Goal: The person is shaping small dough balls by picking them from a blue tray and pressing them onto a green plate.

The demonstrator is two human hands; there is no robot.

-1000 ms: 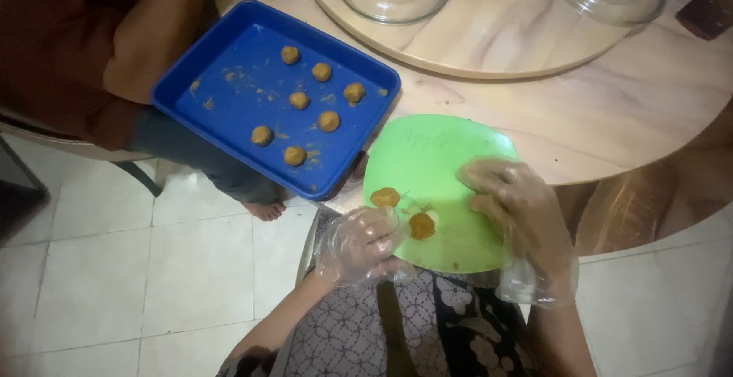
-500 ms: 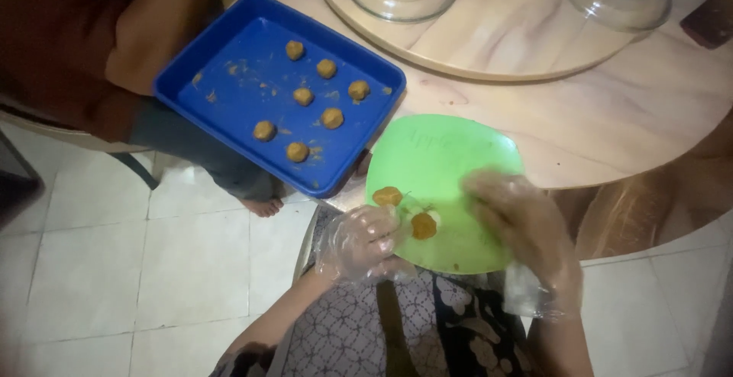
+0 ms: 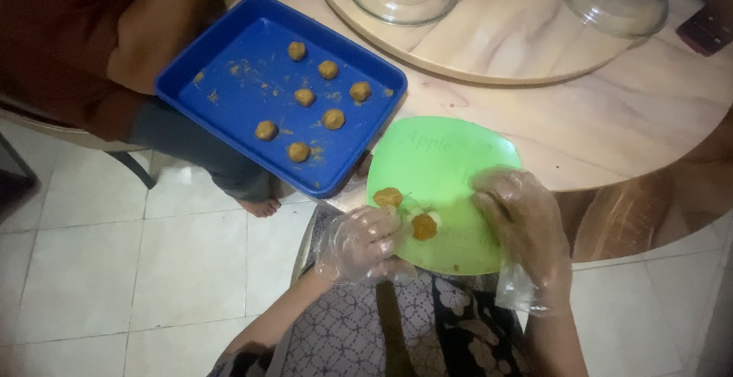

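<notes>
Here the gloved left hand [image 3: 365,243] is pinching a brown dough ball [image 3: 424,227] on the green plate [image 3: 443,156]; right hand [image 3: 521,220] fingers are spread, steadying the plate. A light grip is best.

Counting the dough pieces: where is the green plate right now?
In the head view, the green plate lies at the table's near edge, right of the blue tray, between both gloved hands.

Both hands wear loose clear plastic gloves. The left hand [image 3: 365,243] is curled, fingers bent inward toward the right. The right hand [image 3: 521,220] lies flatter, fingers spread and pointing left, forearm reaching up from below.
</notes>
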